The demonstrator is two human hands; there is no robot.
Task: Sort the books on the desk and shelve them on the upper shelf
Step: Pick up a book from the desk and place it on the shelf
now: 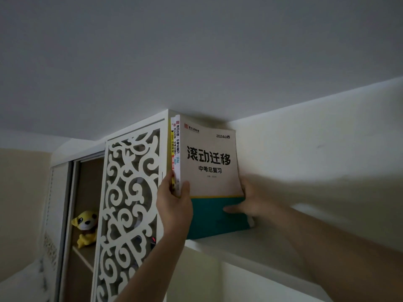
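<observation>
A few books (pixel 209 166) stand upright on the upper shelf (pixel 235 249), pressed against the white cabinet side just under the ceiling. The front one has a cream cover with black Chinese title and a teal band at the bottom. My left hand (pixel 174 203) grips the spines at the lower left, thumb on the front cover. My right hand (pixel 250 203) holds the right edge of the front book, thumb across the teal band and fingers behind the book.
A white cabinet with a carved scrollwork door (pixel 128 205) stands left of the books. Behind an open sliding door a yellow plush toy (pixel 86 227) sits on an inner shelf. The shelf runs on to the right along the wall (pixel 316 153).
</observation>
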